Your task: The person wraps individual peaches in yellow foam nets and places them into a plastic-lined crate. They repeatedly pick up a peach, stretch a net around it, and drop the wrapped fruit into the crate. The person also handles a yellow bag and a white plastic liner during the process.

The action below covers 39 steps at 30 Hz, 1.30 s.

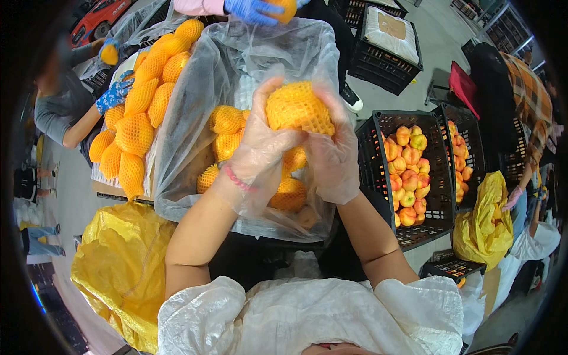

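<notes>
Between my two hands is a piece of fruit in a yellow foam net sleeve (pixel 299 106), held above a crate lined with clear plastic film (pixel 177 177). My left hand (pixel 262 142), in a clear plastic glove, grips it from the left and below. On its right side, my right hand (pixel 335 146), gloved the same way, has its fingers against the net. Several netted fruits (pixel 226 120) lie in the lined crate under my hands, partly hidden by them. How far the net covers the held fruit's underside is hidden.
Netted fruits (pixel 137 128) are heaped at the left, near a co-worker's patterned glove (pixel 114 94). A blue-gloved hand (pixel 253 11) holds a fruit across the crate. A yellow woven bag (pixel 120 266) sits lower left. At right, a black crate (pixel 437 222) contains bare peaches (pixel 409 177).
</notes>
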Each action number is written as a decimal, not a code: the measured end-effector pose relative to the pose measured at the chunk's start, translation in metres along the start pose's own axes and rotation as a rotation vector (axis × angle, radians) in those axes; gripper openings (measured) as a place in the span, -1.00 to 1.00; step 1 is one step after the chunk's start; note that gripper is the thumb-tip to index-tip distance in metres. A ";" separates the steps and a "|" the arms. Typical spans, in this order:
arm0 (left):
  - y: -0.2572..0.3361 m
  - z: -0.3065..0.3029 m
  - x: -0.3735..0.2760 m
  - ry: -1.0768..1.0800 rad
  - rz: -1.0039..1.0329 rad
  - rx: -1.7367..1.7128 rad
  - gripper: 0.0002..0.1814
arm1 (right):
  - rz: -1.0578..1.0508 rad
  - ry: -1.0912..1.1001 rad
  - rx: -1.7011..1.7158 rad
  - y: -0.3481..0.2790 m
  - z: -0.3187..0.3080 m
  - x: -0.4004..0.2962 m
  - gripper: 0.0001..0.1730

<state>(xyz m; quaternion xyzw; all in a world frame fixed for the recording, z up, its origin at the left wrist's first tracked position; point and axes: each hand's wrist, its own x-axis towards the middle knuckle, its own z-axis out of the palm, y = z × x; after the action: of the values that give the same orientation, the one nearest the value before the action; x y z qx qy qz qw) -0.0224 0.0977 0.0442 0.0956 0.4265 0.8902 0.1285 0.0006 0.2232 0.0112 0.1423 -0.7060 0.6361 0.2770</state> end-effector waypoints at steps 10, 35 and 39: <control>-0.009 -0.033 0.005 0.002 0.115 0.119 -0.81 | 0.621 0.117 0.545 -0.008 -0.005 0.033 -0.66; 0.014 -0.039 0.014 -0.057 0.065 0.154 -0.62 | -0.391 -0.173 -0.534 0.010 0.003 0.021 -0.26; 0.009 -0.037 0.014 -0.067 0.093 0.043 -0.62 | -0.461 -0.145 -0.394 0.020 0.002 0.022 -0.28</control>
<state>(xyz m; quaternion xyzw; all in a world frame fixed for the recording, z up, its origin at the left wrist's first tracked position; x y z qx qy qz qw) -0.0474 0.0694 0.0296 0.1477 0.4363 0.8820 0.0992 -0.0290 0.2277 0.0073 0.2871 -0.7826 0.3959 0.3851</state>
